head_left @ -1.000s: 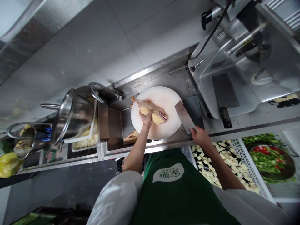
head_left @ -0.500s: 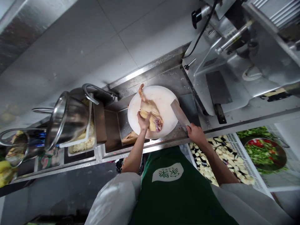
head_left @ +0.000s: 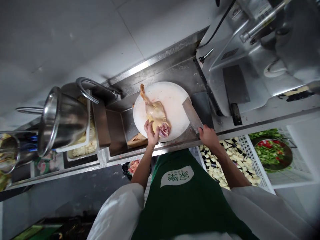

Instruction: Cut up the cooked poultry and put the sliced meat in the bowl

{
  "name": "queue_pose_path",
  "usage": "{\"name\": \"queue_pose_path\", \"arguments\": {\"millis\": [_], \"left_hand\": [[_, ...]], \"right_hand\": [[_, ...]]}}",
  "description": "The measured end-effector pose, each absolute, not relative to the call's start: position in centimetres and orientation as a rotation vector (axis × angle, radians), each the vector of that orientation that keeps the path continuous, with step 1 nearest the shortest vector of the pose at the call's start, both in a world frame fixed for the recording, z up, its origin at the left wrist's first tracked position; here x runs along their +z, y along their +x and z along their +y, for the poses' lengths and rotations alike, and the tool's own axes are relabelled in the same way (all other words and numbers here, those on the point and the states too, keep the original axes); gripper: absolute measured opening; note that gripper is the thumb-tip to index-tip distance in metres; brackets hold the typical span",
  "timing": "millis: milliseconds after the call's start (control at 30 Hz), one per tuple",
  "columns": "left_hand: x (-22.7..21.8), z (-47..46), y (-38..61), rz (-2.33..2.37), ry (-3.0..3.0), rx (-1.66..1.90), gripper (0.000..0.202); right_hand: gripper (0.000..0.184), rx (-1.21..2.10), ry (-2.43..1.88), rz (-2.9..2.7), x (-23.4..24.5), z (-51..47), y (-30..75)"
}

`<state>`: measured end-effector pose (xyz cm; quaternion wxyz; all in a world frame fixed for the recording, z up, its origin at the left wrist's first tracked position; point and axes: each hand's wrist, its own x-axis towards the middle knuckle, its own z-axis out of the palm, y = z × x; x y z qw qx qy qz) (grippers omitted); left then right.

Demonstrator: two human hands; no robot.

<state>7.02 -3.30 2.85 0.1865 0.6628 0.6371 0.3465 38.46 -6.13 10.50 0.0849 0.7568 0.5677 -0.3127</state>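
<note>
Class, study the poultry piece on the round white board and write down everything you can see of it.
The poultry piece looks raw, with smooth, pale yellow skin. It lies on the round white board, its broad body tapering to a thin, more orange leg that points toward the wall and reaches the board's rim. The opposite end is cut open, showing reddish flesh. The left hand touches it beside that cut end. Its underside is hidden.

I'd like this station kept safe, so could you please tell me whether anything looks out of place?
Yes, mildly: besides the held cleaver, a second cleaver lies on the metal machine, its handle jutting past the edge, where it might get knocked. I see no clear damage.
</note>
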Motion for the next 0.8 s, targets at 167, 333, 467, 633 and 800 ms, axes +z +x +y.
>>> {"name": "queue_pose_path", "arguments": {"millis": [167,333,467,633,800], "left_hand": [[1.9,-3.5,7.2,1.839,1.81,1.15,0.039],[1.4,-3.6,7.7,1.854,1.796,1.238,0.032],[1.3,-3.7,7.6,1.844,1.787,1.235,0.029],[1.3,-3.2,7.1,1.863,1.844,1.184,0.028],[0.8,-2.7,6.3,1.793,1.871,1.053,0.027]], "right_hand": [[0.035,-1.003,2.237,1.818,11.7,-6.5,34.1],[0.036,-1.172,2.066,1.972,12.6,-7.1,28.1],[0.035,-1.131,1.991,1.979,12.0,-7.4,26.0],[0.036,-1.031,1.932,1.952,11.4,-7.5,25.7],[0.036,-1.018,1.888,2.052,11.4,-4.5,23.8]]}}
